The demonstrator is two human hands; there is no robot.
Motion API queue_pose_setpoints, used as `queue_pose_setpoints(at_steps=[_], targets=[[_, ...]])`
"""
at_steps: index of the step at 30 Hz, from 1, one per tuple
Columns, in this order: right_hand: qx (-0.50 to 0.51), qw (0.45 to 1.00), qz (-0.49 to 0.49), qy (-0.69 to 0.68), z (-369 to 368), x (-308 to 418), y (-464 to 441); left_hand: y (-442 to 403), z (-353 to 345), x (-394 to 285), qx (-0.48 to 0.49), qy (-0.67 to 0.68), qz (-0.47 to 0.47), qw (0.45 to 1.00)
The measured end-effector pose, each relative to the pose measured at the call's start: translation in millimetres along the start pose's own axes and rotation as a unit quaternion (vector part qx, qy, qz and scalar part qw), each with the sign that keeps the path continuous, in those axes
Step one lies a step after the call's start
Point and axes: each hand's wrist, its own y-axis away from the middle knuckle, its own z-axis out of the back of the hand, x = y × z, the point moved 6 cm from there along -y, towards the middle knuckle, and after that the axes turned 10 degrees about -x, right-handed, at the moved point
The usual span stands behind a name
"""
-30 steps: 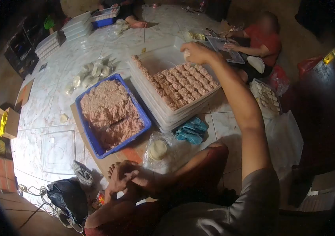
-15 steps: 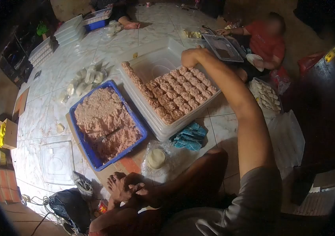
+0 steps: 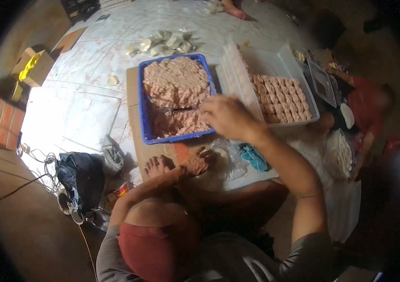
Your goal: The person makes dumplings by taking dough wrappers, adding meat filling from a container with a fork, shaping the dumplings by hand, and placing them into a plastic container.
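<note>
A blue tub of pink minced filling stands in front of me. Over its right rim is my right hand, slightly blurred, fingers bent down towards a dark thin utensil lying in the filling; whether they grip it I cannot tell. My left hand is low by my foot, fingers apart, beside a pale round stack in clear plastic. I cannot tell whether they touch. To the right, a clear plastic container holds rows of lumpy meat-filled pieces.
A teal cloth lies below the container. Wrapped pale packets lie behind the tub. A black bag and cables are at left. A person in a red shirt sits at right, beside a lidded tray.
My right hand has moved from the container's far side to the blue tub. My left hand has shifted towards the pale stack. The view has turned left and down.
</note>
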Motion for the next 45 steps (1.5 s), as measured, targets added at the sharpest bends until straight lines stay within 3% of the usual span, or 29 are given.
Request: queue_pose_setpoints(at_steps=[2, 3, 4, 6, 7, 8, 9, 10, 12, 13, 14, 16, 17, 18, 20, 21, 22, 25, 26, 27, 28, 30, 31, 33, 34, 37, 40, 44, 45], targets=[[0.051, 0.997, -0.060, 0.005, -65, -19, -9, 27, 37, 15, 0.079, -0.034, 0.143, 0.986], [0.093, 0.990, -0.109, 0.008, -97, -36, -17, 40, 49, 20, 0.106, -0.052, 0.187, 0.975], [0.095, 0.990, -0.099, 0.010, -120, -42, -25, 49, 53, 24, 0.125, -0.065, 0.200, 0.970], [0.156, 0.977, -0.074, 0.126, -163, -59, -40, 35, 39, 13, 0.110, -0.069, 0.105, 0.986], [0.159, 0.977, -0.070, 0.126, -185, -68, -46, 13, 17, 2, 0.060, -0.072, -0.012, 0.996], [0.141, 0.976, -0.133, 0.100, -205, -83, -50, -1, -5, -3, -0.016, -0.071, -0.120, 0.990], [0.122, 0.971, -0.194, 0.073, -220, -96, -52, 5, -3, 4, -0.156, 0.008, -0.131, 0.979], [0.126, 0.971, -0.192, 0.072, -233, -101, -51, 11, 18, -7, -0.158, 0.010, -0.127, 0.979], [0.158, 0.962, -0.174, 0.137, -252, -108, -48, 25, 77, -34, -0.048, 0.253, 0.065, 0.964], [0.202, 0.960, -0.022, 0.191, -249, -91, -49, 34, 80, -29, -0.064, 0.355, 0.132, 0.923], [0.204, 0.960, -0.019, 0.189, -245, -91, -47, 43, 77, -27, -0.067, 0.355, 0.136, 0.922], [0.144, 0.966, 0.105, 0.189, -232, -72, -47, 59, 78, -15, -0.156, 0.485, 0.199, 0.837], [0.232, 0.959, 0.043, 0.159, -219, -62, -53, 64, 86, -16, -0.162, 0.512, 0.179, 0.824], [0.234, 0.958, 0.044, 0.159, -200, -47, -60, 69, 102, -21, -0.163, 0.513, 0.179, 0.823], [0.236, 0.957, -0.162, 0.039, -173, -51, -57, 84, 114, -16, -0.120, 0.303, 0.317, 0.891], [0.257, 0.958, -0.005, 0.128, -180, -59, -53, 94, 111, -8, -0.091, 0.159, 0.387, 0.904], [0.260, 0.957, -0.007, 0.126, -178, -56, -52, 104, 111, -3, -0.046, 0.038, 0.450, 0.891], [0.125, 0.969, 0.095, 0.192, -163, -35, -66, 98, 117, -6, -0.009, 0.057, 0.465, 0.884], [0.122, 0.969, 0.098, 0.193, -178, -40, -64, 95, 122, -9, 0.006, 0.064, 0.469, 0.881], [0.105, 0.953, 0.146, 0.243, -195, -39, -60, 86, 115, -16, -0.022, 0.207, 0.403, 0.891], [0.086, 0.933, 0.192, 0.291, -202, -28, -61, 86, 116, -17, -0.042, 0.237, 0.390, 0.889], [0.122, 0.938, 0.215, 0.242, -215, -21, -62, 86, 113, -18, -0.079, 0.298, 0.362, 0.880], [0.167, 0.930, 0.231, 0.233, -222, -25, -64, 83, 136, -30, -0.004, 0.185, 0.397, 0.899], [0.236, 0.919, 0.235, 0.211, -220, -22, -59, 85, 129, -26, 0.012, 0.206, 0.372, 0.905], [0.236, 0.919, 0.234, 0.211, -219, -22, -61, 85, 127, -25, 0.019, 0.217, 0.360, 0.907], [0.182, 0.927, 0.141, 0.295, -212, -30, -68, 92, 118, -16, 0.025, 0.168, 0.441, 0.881], [0.247, 0.932, 0.176, 0.197, -217, -17, -64, 95, 122, -15, 0.020, 0.040, 0.441, 0.897], [0.262, 0.926, 0.124, 0.240, -210, -24, -70, 95, 122, -14, 0.018, -0.003, 0.443, 0.896], [0.218, 0.934, 0.116, 0.258, -221, -21, -62, 97, 118, -12, 0.012, -0.009, 0.448, 0.894]])
